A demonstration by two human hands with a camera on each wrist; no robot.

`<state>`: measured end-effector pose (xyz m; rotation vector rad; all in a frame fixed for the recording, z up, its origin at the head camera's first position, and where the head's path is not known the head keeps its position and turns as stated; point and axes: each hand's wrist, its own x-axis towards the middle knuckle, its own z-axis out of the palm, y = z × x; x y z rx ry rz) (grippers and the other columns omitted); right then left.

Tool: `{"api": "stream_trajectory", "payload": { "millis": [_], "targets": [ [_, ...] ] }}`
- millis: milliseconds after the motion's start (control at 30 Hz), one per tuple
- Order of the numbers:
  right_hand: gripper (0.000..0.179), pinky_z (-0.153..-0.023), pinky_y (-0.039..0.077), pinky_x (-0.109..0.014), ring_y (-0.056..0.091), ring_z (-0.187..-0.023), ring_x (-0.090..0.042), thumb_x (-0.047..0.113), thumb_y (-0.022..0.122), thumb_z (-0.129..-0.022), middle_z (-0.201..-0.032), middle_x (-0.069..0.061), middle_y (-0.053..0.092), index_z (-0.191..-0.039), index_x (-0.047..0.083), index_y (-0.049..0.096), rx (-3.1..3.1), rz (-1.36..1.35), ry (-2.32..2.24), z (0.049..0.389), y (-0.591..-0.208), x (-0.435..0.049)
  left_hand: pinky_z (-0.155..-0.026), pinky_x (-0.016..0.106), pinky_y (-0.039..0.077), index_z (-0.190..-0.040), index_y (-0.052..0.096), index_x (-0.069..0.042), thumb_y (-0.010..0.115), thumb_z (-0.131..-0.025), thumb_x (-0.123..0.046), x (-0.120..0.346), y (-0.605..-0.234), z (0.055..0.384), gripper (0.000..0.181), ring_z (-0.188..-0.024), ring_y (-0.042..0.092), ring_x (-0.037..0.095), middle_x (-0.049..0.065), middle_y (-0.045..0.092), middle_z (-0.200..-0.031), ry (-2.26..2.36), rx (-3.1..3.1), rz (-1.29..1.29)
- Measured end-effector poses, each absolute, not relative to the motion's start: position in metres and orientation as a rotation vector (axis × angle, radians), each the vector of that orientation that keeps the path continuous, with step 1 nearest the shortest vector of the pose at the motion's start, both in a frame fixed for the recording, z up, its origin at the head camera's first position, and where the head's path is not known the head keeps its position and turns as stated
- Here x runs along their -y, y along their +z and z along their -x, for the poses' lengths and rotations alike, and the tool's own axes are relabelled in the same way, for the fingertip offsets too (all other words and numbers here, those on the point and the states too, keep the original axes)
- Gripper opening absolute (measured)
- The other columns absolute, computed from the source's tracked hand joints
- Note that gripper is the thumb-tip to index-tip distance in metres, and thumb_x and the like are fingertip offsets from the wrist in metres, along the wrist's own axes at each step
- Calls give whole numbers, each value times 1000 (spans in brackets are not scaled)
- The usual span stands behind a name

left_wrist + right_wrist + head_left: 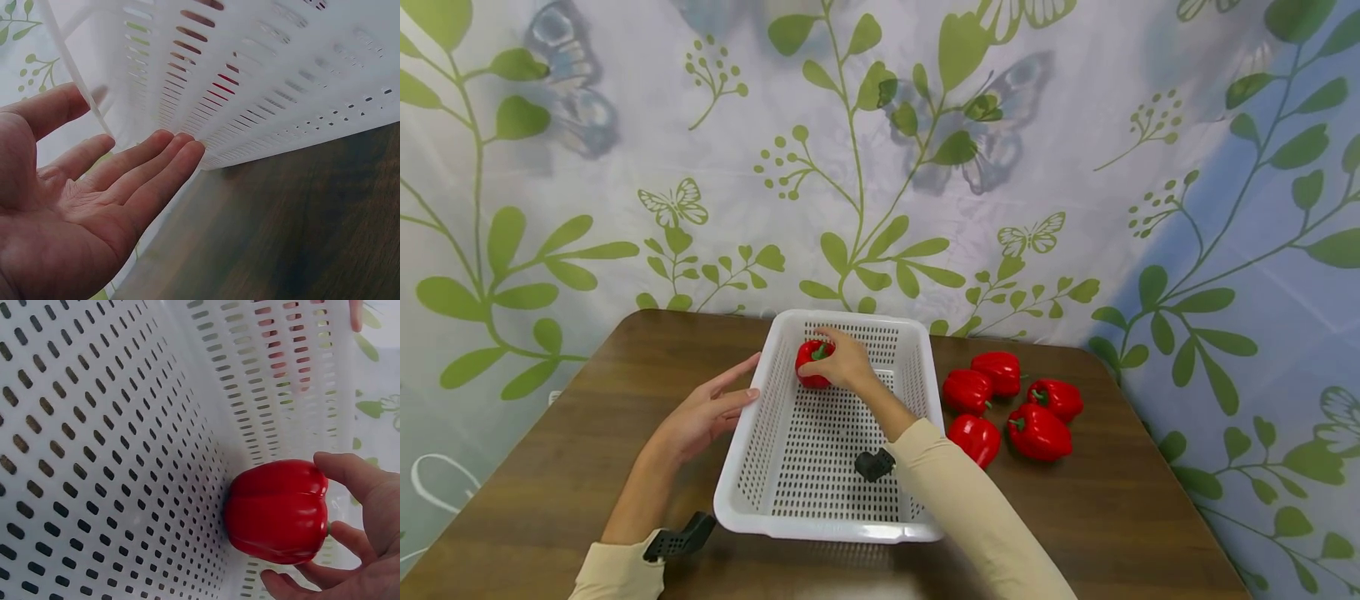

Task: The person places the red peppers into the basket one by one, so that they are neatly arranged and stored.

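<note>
A red bell pepper (pixel 813 364) with a green stem sits in the far left corner of a white perforated plastic basket (pixel 741 475). My right hand (pixel 842 360) reaches over the basket and holds this pepper around its stem end. The right wrist view shows the pepper (pixel 278 512) upright against the basket floor, thumb and fingers on opposite sides of it. Outside, my left hand (pixel 703 414) rests against the basket's left wall with fingers extended. From the left wrist, the left hand's (pixel 94 187) fingertips meet the slotted wall, its palm facing the basket.
Several more red bell peppers (pixel 1040 432) lie in a loose group on the brown wooden table (pixel 1120 500), just right of the basket. A curtain (pixel 880 167) printed with leaves and butterflies hangs behind the table. Dark wrist devices (pixel 679 537) sit on both sleeves.
</note>
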<state>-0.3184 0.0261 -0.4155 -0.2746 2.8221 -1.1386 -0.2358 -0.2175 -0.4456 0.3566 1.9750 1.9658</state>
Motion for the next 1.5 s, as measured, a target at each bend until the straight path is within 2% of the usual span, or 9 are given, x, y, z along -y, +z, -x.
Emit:
{"api": "stream_trajectory", "payload": {
  "millis": [200,633,867,1267,1500],
  "targets": [
    [74,-109,48,-50,50,-136,-31,38,82,-83,-148,-12,55,-149,23,52,-2806,276,-1150,318,-407,-32,-93,43,60,-163,24,-25,55,-105,-22,216,-446,235,66,-117,69,32,24,52,-147,1974,-1964,-330],
    [69,-95,56,-49,57,-129,-31,45,73,-89,-142,-19,58,-149,18,52,-2690,359,-1287,313,-378,-64,-91,42,60,-163,25,-24,57,-104,-20,216,-447,236,67,-114,71,30,25,55,-144,2004,-1944,-310],
    [70,-99,55,-50,56,-132,-32,48,72,-90,-149,-16,53,-151,19,50,-2717,394,-1220,302,-358,-96,-91,42,60,-163,25,-23,57,-104,-20,214,-447,234,67,-113,71,29,23,56,-142,2006,-1952,-319],
    [76,-102,51,-56,55,-134,-32,57,67,-91,-149,-13,53,-156,28,40,-2764,438,-1053,275,-333,-148,-91,42,60,-163,24,-21,57,-104,-20,214,-447,234,67,-113,71,30,21,58,-141,2012,-1938,-327],
    [71,-104,50,-58,57,-132,-35,52,68,-93,-144,-15,58,-154,26,43,-2815,397,-1065,258,-328,-175,-91,42,60,-163,24,-20,56,-104,-18,215,-444,233,67,-113,71,31,21,58,-140,2024,-1925,-326]
  ]
}}
